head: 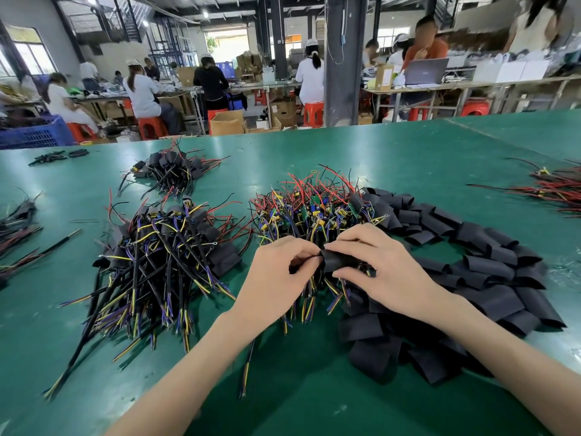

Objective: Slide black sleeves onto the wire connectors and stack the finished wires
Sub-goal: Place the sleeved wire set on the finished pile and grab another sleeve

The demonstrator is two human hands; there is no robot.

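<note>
**Trainee:** Where is the part in work?

**Instructor:** One black sleeve (339,262) is held just above the worktop (314,398), midway between its left and right edges and toward the near edge. The left hand (276,278) and right hand (388,272) are close together, each pinching one end of it.

**Trainee:** How does it look?

**Instructor:** It is a short, flattened tube, matte black and creased along its length. The loose sleeves (490,278) lie heaped toward the right edge. The unsleeved wires (314,212), with small boards and red, yellow and purple leads, lie just behind the hands. The finished stack (163,256) lies toward the left edge.

**Trainee:** How does it handle?

**Instructor:** It is judged light, thin and limp. It probably collapses flat, so pinch it at the folded edges near the mouth to spring it open. Grip the wire by its black cable close to the board, not by the fine leads, which likely bend or snag. Whether a connector is already inside the sleeve is hidden.
</note>
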